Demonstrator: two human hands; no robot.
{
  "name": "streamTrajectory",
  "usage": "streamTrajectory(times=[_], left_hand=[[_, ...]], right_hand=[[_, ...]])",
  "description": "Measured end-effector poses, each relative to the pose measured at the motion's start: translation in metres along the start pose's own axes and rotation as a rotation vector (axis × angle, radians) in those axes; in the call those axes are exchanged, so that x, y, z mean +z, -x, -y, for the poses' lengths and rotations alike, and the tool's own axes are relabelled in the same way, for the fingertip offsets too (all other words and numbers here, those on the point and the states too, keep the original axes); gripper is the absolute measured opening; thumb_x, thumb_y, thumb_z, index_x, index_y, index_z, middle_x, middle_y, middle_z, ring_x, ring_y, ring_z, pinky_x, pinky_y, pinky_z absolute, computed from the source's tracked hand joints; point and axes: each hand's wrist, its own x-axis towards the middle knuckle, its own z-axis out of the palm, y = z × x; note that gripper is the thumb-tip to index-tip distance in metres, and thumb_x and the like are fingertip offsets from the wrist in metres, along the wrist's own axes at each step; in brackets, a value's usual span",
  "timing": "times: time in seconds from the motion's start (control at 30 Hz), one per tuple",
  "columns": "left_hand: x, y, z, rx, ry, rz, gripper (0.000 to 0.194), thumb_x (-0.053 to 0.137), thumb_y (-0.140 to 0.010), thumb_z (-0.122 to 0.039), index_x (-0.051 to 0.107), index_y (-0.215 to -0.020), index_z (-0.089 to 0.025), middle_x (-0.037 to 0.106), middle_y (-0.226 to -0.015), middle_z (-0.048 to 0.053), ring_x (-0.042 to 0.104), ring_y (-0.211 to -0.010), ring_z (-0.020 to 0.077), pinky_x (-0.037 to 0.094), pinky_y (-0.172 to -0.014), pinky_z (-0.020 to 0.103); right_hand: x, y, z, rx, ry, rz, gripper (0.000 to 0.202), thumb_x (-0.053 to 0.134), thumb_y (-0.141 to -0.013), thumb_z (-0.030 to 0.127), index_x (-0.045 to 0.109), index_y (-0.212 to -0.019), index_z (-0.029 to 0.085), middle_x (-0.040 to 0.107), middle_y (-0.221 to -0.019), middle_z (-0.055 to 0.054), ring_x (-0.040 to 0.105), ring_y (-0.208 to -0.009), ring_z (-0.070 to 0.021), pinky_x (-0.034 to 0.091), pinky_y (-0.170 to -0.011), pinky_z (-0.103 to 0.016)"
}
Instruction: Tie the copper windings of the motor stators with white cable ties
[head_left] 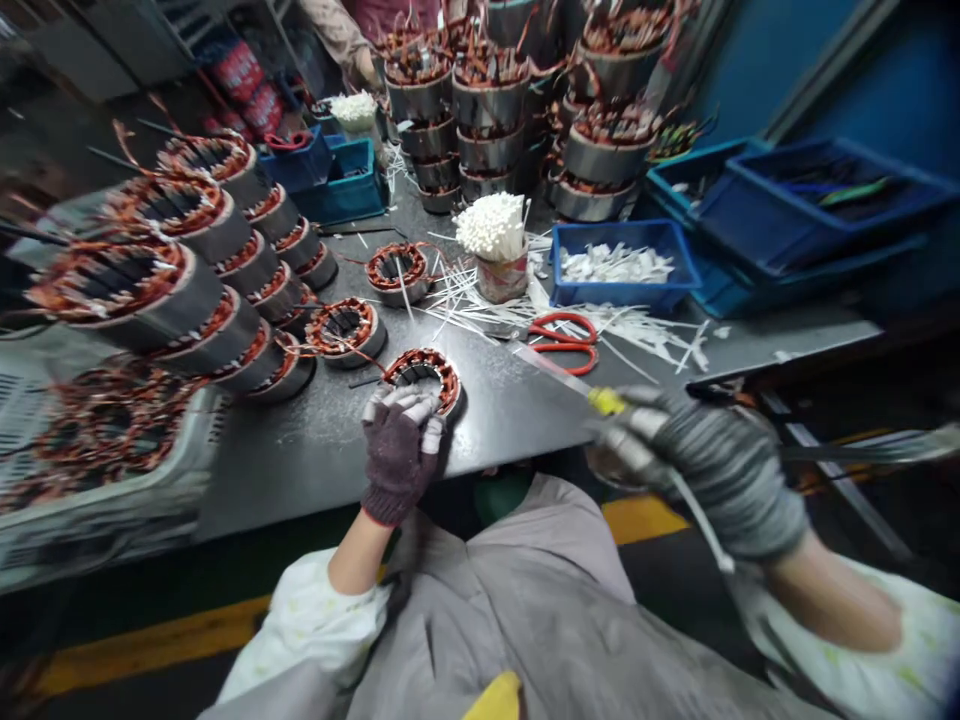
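Note:
My left hand [400, 450], in a dark knitted glove with white-wrapped fingertips, grips the near side of a motor stator [450, 382] with copper windings that lies on the metal table. Its fingers bend over the rim and hide part of the windings. Off to the right, past the table's front edge, my right hand [697, 465] wears a grey striped glove, blurred by motion. It is closed on a thin pale tool with a yellow collar [606, 401], pointing toward the table. A white strip [701, 520] trails below that hand. Red-handled scissors [566, 343] lie beyond the tool.
Stacked stators stand left [180, 300] and at the back [491, 110]. A can of white sticks [502, 275] sits among loose white strips [652, 335]. Right are a blue tray [626, 293] of white pieces and stacked bins [810, 225]. A crate [180, 450] holds windings. Another person's hand [367, 68] shows behind.

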Motion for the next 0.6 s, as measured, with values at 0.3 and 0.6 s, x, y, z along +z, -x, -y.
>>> streamTrajectory(times=[0.3,0.6], left_hand=[[0.000,-0.003,0.002,0.066,-0.028,-0.054,0.019,0.063,-0.090,-0.021,0.062,-0.109,-0.022,0.074,-0.103,0.007,0.068,-0.113,0.0266,0.038,-0.113,0.053],[-0.003,0.000,-0.009,0.017,-0.058,0.005,0.021,0.058,-0.093,-0.020,0.062,-0.114,-0.019,0.073,-0.113,0.009,0.063,-0.123,0.0269,0.035,-0.116,0.054]], right_hand=[[-0.022,-0.199,-0.085,0.423,0.276,0.240,0.053,0.045,-0.098,0.045,0.067,-0.062,0.013,0.062,-0.063,-0.005,0.066,-0.071,-0.0166,0.049,-0.078,-0.040],[0.044,-0.102,0.007,0.137,-0.438,-0.017,0.022,0.058,-0.089,0.036,0.070,-0.080,0.020,0.070,-0.116,-0.008,0.065,-0.106,-0.0226,0.050,-0.098,-0.041]])
